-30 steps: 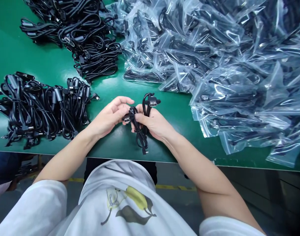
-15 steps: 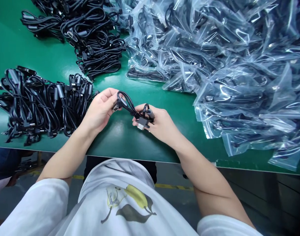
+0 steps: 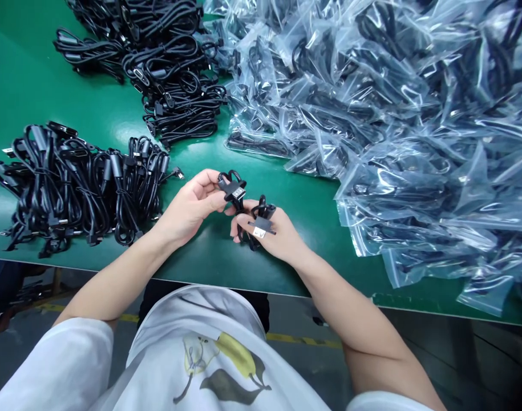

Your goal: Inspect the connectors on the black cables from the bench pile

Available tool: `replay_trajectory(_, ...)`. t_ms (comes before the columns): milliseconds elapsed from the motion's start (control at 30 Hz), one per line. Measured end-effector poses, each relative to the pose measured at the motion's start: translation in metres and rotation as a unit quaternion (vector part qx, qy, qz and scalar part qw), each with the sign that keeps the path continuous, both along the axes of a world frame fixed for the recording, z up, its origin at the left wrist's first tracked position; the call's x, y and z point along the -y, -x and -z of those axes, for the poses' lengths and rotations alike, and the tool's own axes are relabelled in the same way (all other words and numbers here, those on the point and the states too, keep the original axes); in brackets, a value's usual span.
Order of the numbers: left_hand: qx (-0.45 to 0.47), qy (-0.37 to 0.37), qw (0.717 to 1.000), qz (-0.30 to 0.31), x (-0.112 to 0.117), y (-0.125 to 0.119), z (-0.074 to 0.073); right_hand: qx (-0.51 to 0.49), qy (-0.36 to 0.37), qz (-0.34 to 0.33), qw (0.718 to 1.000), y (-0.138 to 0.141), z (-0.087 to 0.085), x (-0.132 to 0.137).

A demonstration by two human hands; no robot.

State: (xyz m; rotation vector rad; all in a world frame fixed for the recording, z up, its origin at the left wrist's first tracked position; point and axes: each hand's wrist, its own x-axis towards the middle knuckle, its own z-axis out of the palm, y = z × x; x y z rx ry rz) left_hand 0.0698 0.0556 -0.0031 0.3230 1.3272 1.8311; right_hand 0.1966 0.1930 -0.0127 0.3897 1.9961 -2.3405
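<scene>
Both my hands hold one short black cable [image 3: 243,208] just above the green table [image 3: 93,114], near its front edge. My left hand [image 3: 190,205] pinches the end with a flat plug, thumb and fingers closed on it. My right hand [image 3: 273,237] is curled round the other end, and a small silver-tipped connector shows between its fingers. The cable's loops bunch between the two hands.
A heap of bundled black cables [image 3: 76,182] lies left of my left hand. A second heap of cables [image 3: 166,68] sits further back. A big pile of clear bags with cables [image 3: 393,125] covers the right half. The table edge runs just below my wrists.
The cable has been turned and gathered: the hanging loop is now bunched up, the flat plug has passed to my left hand, and my right hand has dropped slightly with the small connector.
</scene>
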Motion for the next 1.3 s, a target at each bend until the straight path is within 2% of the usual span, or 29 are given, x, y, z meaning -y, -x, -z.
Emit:
replay_trajectory(267,-0.04,0.016,0.999,0.001,0.006,0.0,-0.002,-0.005,-0.002,-0.009,1.0,0.0,0.003,0.003)
replay_trajectory(467,-0.015,-0.008,1.0,0.026,0.004,0.002,-0.001,-0.003,0.053,-0.025,0.998,0.0,0.006,0.005)
replay_trajectory(633,-0.032,0.018,0.999,-0.009,0.001,0.002,0.006,0.031,0.084,-0.035,0.995,0.0,0.006,0.005)
replay_trajectory(767,-0.038,0.026,0.999,0.021,-0.001,0.0,0.006,0.016,0.049,0.019,0.999,0.003,0.013,0.007)
replay_trajectory(900,-0.06,0.021,0.997,0.031,-0.001,-0.003,0.007,0.001,0.073,0.063,0.995,0.005,0.016,0.006)
replay_trajectory(967,-0.088,0.027,0.995,0.035,0.0,-0.005,0.008,0.011,0.077,0.102,0.992,0.006,0.014,0.003)
replay_trajectory(1000,-0.102,0.037,0.992,0.056,0.001,-0.007,0.009,0.015,0.064,0.131,0.989,0.005,0.012,0.001)
replay_trajectory(1133,-0.172,0.109,0.958,0.201,0.003,-0.016,0.008,0.003,-0.019,0.239,0.971,0.002,0.004,-0.009)
replay_trajectory(1167,-0.199,0.127,0.948,0.214,0.004,-0.019,0.008,-0.002,-0.031,0.251,0.967,0.001,0.002,-0.011)
replay_trajectory(1300,-0.292,0.16,0.922,0.198,0.004,-0.025,0.008,-0.031,-0.04,0.26,0.964,-0.002,-0.002,-0.015)
